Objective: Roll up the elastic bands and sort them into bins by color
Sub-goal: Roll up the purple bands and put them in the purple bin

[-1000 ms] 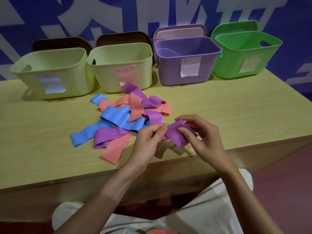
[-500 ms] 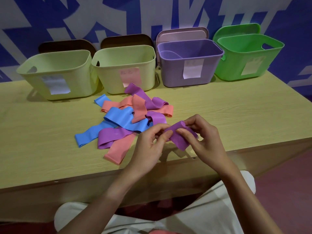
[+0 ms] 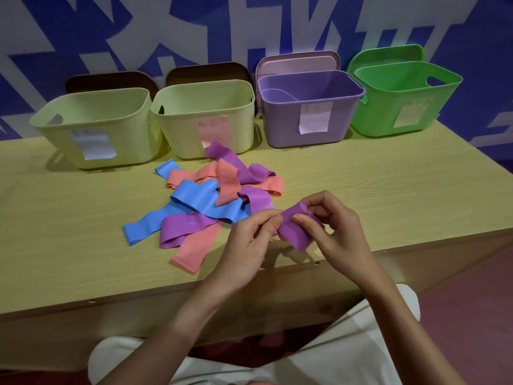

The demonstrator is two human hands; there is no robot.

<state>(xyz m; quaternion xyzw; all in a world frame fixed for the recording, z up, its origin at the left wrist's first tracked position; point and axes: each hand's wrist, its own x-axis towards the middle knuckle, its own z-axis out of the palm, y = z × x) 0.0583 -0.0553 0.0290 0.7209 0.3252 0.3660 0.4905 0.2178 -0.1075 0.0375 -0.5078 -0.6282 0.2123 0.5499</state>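
Note:
A purple elastic band [image 3: 294, 230], partly rolled, is held above the table's front edge. My left hand [image 3: 249, 243] pinches its left end and my right hand [image 3: 336, 232] pinches its right side with thumb and fingers curled round the roll. A heap of loose bands [image 3: 211, 201] in blue, purple and salmon lies on the wooden table [image 3: 388, 184] just left of my hands. At the back stands a row of bins: two pale yellow-green bins [image 3: 94, 126] [image 3: 205, 120], a purple bin [image 3: 311, 107] and a green bin [image 3: 405, 98], each with a paper label.
Lids lean against the blue and white wall behind the bins. The table's front edge runs just under my hands, and my lap in pale clothing shows below it. A reddish floor lies to the right.
The purple band has been wound a little tighter between my fingers. Both hands stay at the same spot by the front edge.

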